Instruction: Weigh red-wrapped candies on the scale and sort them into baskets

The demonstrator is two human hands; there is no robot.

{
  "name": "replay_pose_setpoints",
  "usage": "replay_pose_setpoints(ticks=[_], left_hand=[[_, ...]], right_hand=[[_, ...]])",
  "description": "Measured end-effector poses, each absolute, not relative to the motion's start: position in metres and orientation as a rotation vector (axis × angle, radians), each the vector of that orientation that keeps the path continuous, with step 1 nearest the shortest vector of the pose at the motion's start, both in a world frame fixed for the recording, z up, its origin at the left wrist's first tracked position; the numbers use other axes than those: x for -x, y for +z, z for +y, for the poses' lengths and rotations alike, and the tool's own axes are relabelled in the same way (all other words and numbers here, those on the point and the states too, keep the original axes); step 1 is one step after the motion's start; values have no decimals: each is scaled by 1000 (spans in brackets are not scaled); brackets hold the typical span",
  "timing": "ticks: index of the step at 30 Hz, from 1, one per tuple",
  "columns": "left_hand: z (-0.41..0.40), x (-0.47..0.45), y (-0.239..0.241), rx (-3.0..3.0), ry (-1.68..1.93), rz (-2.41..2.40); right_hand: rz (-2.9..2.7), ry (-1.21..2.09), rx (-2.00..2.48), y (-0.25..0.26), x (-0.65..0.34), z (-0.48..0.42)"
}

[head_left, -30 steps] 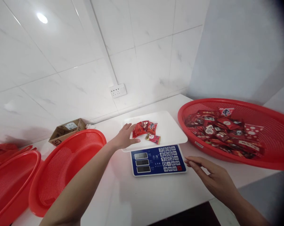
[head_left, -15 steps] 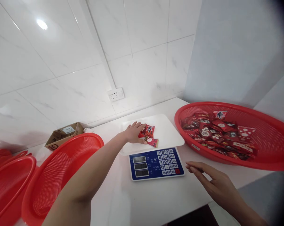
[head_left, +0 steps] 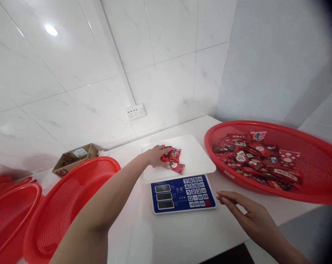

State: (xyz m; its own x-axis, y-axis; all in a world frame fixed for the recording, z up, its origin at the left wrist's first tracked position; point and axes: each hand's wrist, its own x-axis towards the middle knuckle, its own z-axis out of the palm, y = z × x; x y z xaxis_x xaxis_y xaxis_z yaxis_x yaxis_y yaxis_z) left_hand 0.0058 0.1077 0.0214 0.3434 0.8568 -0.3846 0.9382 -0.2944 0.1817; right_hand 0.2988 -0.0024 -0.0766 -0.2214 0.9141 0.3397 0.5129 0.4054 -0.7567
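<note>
My left hand (head_left: pixel 156 156) is closed around a few red snack packets (head_left: pixel 174 154) on the white weighing tray (head_left: pixel 197 156). A pink-red packet (head_left: pixel 178 167) pokes out below its thumb. Part of the packets is hidden by the fingers. In front of the tray is the scale's blue keypad panel (head_left: pixel 183 194), with number keys and several small displays. My right hand (head_left: pixel 243 211) hovers just right of the panel, its thumb and fingertips pressed together; nothing shows between them.
A large red basket (head_left: pixel 317 146) at the right holds many red snack packets (head_left: pixel 254 156). Two more red baskets stand at the left, the nearer one (head_left: pixel 99 172) beside my left arm. A cardboard box (head_left: pixel 72 159) and a wall socket (head_left: pixel 136 111) are at the back.
My left hand's fingers, spread over the packets before, have curled in around them. The packets have shifted slightly together. My right hand has stayed nearly still.
</note>
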Motion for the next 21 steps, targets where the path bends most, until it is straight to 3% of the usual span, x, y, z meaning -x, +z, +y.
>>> replay_pose_setpoints(ticks=[21], left_hand=[[103, -4, 21, -2229, -280, 1545]], right_hand=[[-1883, 654, 1243, -76, -293, -3]])
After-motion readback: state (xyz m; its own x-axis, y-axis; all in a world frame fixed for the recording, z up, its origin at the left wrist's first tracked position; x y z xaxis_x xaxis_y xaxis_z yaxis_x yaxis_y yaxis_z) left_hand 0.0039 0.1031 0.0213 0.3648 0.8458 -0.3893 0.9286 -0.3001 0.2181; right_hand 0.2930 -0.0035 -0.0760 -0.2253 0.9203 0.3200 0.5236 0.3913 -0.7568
